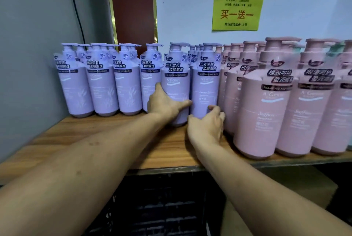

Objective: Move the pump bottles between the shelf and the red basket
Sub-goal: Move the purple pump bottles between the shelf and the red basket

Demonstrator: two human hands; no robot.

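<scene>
Lilac bottle [176, 83] in left hand [162, 104] | neighbour [204, 87] seemingly in right hand [206, 124]

Bare forearms stretched forward, left hand [163, 104] gripping a lavender pump bottle [176, 83] low down, thumb raised along its side, right hand [206, 123] curled round the base of the neighbouring lavender bottle [206, 87]

smooth plastic pump bottles [176, 87], wood-grain shelf [106, 140], paper sign [238, 9]
</scene>
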